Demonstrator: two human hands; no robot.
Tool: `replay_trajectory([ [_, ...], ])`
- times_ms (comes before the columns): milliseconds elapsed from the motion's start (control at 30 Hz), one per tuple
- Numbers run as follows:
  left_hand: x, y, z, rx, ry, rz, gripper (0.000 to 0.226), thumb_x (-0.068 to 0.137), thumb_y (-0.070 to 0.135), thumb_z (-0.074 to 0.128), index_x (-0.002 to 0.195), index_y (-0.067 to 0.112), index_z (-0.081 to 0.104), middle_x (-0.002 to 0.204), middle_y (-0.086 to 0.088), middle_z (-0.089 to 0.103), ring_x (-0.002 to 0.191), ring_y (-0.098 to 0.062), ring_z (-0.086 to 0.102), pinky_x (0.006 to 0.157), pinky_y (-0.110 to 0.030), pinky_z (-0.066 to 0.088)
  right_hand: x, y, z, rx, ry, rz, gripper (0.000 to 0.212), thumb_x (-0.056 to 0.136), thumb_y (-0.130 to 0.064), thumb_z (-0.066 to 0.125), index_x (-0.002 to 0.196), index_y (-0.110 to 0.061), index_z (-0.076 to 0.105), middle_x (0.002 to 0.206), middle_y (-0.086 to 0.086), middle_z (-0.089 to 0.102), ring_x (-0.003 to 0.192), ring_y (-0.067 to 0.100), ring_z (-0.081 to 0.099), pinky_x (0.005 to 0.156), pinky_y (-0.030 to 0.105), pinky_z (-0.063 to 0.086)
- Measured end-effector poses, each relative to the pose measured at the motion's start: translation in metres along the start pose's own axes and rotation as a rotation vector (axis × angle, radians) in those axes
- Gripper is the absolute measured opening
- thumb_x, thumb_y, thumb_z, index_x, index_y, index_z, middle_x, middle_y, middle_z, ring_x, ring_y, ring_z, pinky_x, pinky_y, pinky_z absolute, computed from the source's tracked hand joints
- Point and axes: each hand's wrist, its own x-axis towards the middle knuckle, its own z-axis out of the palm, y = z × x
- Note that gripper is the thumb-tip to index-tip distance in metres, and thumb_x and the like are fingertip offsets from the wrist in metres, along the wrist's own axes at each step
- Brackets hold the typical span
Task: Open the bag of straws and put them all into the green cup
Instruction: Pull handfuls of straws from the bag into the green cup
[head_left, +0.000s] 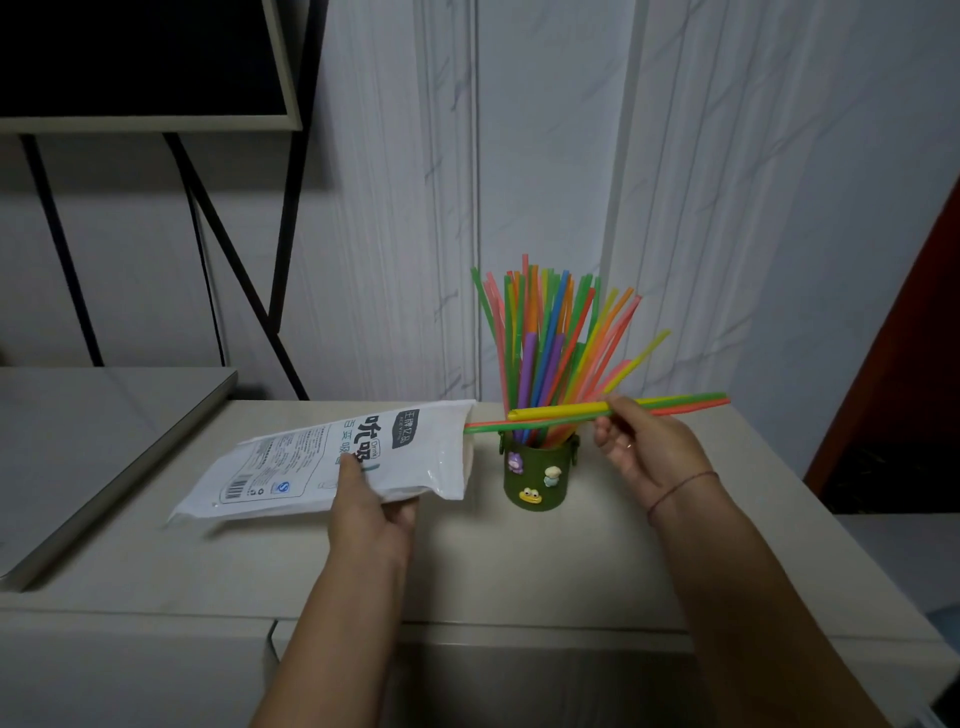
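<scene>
My right grip (644, 457) pinches a few loose straws (675, 404) between thumb and fingers. They lie almost level, long axis running left to right, with the farthest left tip just at the open mouth of the bag (332, 462). My left grip (371, 512) is curled round the bag's lower edge, holding it slanted over the bench (519, 561). The green cup (537, 478) stands between my hands, directly under the level straws and nearer my right, already crowded with an upright bunch (550, 332). I judge the held straws must swing from level to upright over the rim before they go in.
</scene>
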Motion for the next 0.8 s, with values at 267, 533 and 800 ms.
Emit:
replay_trajectory([
  [267, 0.001, -0.001, -0.001, 0.035, 0.036, -0.017, 0.032, 0.095, 0.021, 0.056, 0.127, 0.019, 0.054, 0.117, -0.003, 0.068, 0.101, -0.019, 0.067, 0.06, -0.042, 0.058, 0.011, -0.019, -0.021, -0.159, 0.084, -0.232, 0.014, 0.088, -0.003, 0.058, 0.074, -0.001, 0.057, 0.035, -0.003, 0.055, 0.034, 0.003, 0.053, 0.041, 0.015, 0.049],
  [533, -0.001, -0.003, 0.0, 0.048, 0.013, -0.02, 0.025, 0.094, 0.016, 0.056, 0.119, 0.019, 0.056, 0.108, -0.002, 0.068, 0.086, -0.015, 0.067, 0.053, -0.034, 0.059, 0.015, -0.025, -0.024, -0.39, 0.119, -0.421, 0.009, 0.088, -0.008, 0.06, 0.082, -0.001, 0.059, 0.05, 0.004, 0.058, 0.037, 0.003, 0.056, 0.045, 0.015, 0.051],
  [800, -0.003, -0.005, 0.004, 0.054, -0.004, -0.046, 0.02, 0.092, 0.017, 0.059, 0.112, 0.02, 0.057, 0.099, 0.001, 0.069, 0.086, -0.014, 0.066, 0.058, -0.035, 0.058, 0.012, -0.011, -0.01, -0.721, 0.051, -0.446, 0.011, 0.089, -0.016, 0.058, 0.086, -0.007, 0.064, 0.06, 0.007, 0.061, 0.041, 0.006, 0.057, 0.061, 0.029, 0.054],
])
